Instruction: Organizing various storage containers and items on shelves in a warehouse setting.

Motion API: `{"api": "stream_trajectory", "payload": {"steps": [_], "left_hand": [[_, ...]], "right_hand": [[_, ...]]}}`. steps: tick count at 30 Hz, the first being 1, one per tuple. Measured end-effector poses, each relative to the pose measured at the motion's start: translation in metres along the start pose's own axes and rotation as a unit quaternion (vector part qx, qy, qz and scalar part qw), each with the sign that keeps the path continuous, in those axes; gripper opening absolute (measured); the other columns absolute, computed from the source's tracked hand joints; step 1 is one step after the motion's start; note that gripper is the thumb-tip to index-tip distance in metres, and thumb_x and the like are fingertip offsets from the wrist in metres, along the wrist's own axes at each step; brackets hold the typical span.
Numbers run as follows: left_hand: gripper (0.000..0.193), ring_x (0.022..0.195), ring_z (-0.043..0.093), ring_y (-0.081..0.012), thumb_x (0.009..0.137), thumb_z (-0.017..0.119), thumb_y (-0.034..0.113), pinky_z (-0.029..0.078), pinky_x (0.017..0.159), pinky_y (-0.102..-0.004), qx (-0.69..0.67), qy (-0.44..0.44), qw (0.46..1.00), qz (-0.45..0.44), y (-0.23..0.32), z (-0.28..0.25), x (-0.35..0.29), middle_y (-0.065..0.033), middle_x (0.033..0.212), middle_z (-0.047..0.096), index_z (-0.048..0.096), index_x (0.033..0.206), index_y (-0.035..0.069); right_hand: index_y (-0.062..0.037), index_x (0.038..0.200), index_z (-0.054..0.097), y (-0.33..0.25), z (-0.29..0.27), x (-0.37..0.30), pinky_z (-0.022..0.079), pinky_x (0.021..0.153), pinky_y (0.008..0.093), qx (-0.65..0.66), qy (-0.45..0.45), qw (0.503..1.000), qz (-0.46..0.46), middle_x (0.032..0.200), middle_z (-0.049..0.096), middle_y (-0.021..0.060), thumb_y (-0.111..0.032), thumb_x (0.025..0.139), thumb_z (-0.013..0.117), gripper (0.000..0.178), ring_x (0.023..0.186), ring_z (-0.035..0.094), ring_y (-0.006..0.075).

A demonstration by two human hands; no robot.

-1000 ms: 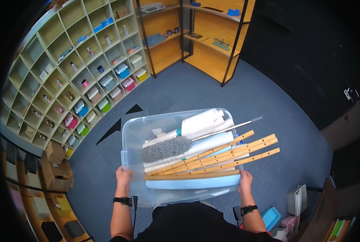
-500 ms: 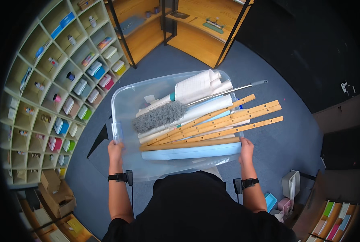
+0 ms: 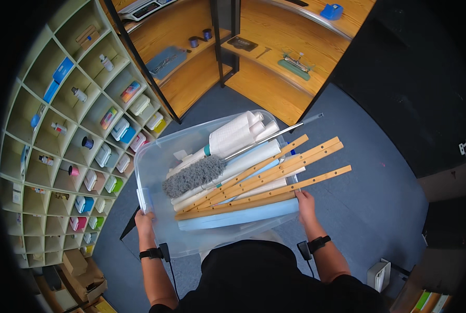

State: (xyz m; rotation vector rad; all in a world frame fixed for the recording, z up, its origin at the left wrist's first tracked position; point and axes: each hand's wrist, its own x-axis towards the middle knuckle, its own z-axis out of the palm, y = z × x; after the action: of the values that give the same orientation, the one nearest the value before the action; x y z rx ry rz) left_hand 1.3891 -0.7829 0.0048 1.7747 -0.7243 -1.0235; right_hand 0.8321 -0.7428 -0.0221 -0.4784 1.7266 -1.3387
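A large clear plastic tub point(image 3: 150, 175) is held in front of my body, off the floor. My left hand point(image 3: 145, 225) grips its left end at the handle. At the right end my right hand point(image 3: 306, 206) is closed on the rim, close to the end of a light blue roll point(image 3: 238, 215). Inside lie a grey fluffy duster point(image 3: 194, 176) with a metal rod handle, white paper rolls point(image 3: 234, 130) and several flat wooden strips with holes point(image 3: 316, 151). The strips and the duster's handle stick out past the right side.
Cubby shelving point(image 3: 61, 156) with small boxes and bottles lines the left. Wooden shelves point(image 3: 275, 96) on black posts stand ahead, holding a blue tray point(image 3: 166, 61). A black panel point(image 3: 400, 94) rises at right. Cardboard boxes point(image 3: 81, 274) sit lower left, a grey bin point(image 3: 379, 275) lower right.
The wooden shelves ahead appear closer and show more of their upper levels. The tub, still in both hands, sits slightly lower and further left in view. Both hands keep their grip.
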Motion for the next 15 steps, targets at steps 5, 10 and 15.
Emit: {"api": "stream_trajectory", "payload": {"steps": [5, 10, 15], "left_hand": [[0.03, 0.066, 0.059, -0.0166, 0.07, 0.054, -0.002, 0.049, 0.057, -0.0298, -0.038, 0.059, 0.997, -0.019, 0.001, -0.004, 0.044, -0.0064, 0.083, 0.062, 0.061, 0.099, -0.005], [0.03, 0.064, 0.058, -0.0162, 0.07, 0.054, -0.001, 0.047, 0.056, -0.0297, -0.043, 0.107, 0.992, -0.054, -0.053, 0.0, 0.094, -0.0057, 0.081, 0.061, 0.06, 0.099, -0.005], [0.025, 0.064, 0.057, -0.0155, 0.071, 0.056, -0.001, 0.046, 0.055, -0.0305, -0.021, 0.129, 0.988, -0.081, -0.105, 0.024, 0.155, -0.0063, 0.081, 0.061, 0.06, 0.096, -0.004]], "right_hand": [[0.0054, 0.103, 0.066, -0.005, 0.06, 0.074, 0.044, 0.069, 0.0303, -0.103, -0.062, 0.993, 0.018, 0.088, 0.066, 0.0086, -0.023, 0.089, 0.064, 0.032, 0.078, 0.057, 0.0151], [0.0059, 0.114, 0.062, -0.003, 0.125, 0.126, 0.049, 0.08, 0.0323, -0.119, -0.16, 0.976, 0.083, 0.103, 0.068, 0.0138, -0.018, 0.091, 0.059, 0.034, 0.09, 0.064, 0.0206], [0.0094, 0.116, 0.06, 0.033, 0.184, 0.203, 0.05, 0.084, 0.0348, -0.118, -0.187, 0.965, 0.143, 0.108, 0.067, 0.0169, -0.014, 0.092, 0.055, 0.034, 0.095, 0.065, 0.025]]}}
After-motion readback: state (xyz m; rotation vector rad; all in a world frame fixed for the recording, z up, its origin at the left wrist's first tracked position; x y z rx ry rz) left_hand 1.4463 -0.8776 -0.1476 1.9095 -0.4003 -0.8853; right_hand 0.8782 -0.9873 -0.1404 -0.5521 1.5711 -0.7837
